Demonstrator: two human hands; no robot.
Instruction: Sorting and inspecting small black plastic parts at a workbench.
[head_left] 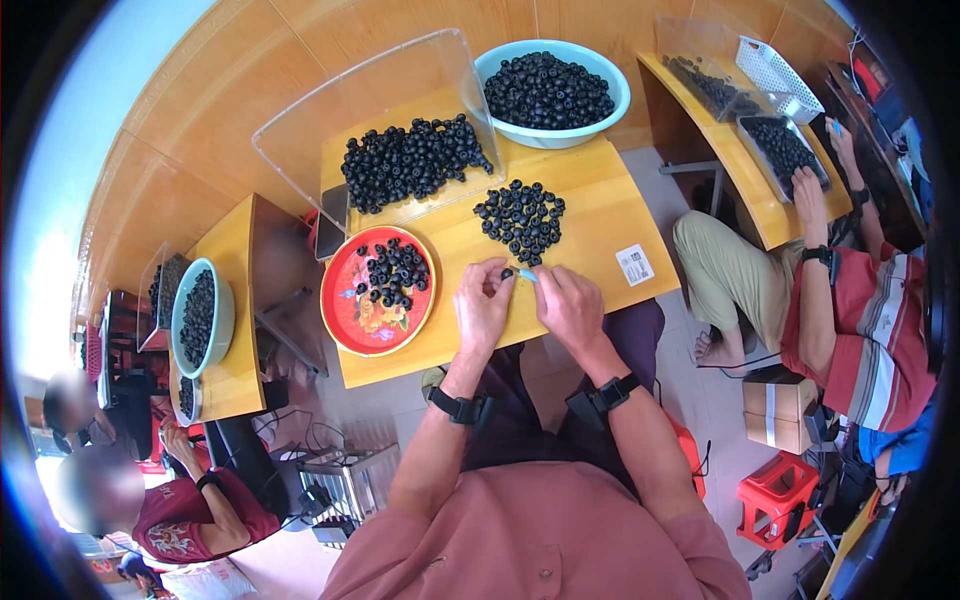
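Close to the near edge of the yellow table (455,300), my left hand (484,305) pinches a small round black piece (514,271). My right hand (569,308) meets it from the other side, its fingers closed on a small light-blue tool (528,275) whose tip touches or nearly touches the piece; most of the tool is hidden. Just beyond my fingers lies a loose pile of black ring-shaped pieces (520,218) with holes. To the left, a red flowered tray (378,325) bears more black pieces (396,270).
A clear plastic guard (365,85) stands around a larger black heap (405,165). A blue basin (618,100) full of pieces sits at the back. A phone (333,218) and a white label (634,265) lie on the table. Co-workers sit at tables on both sides; a red stool (778,495) stands right.
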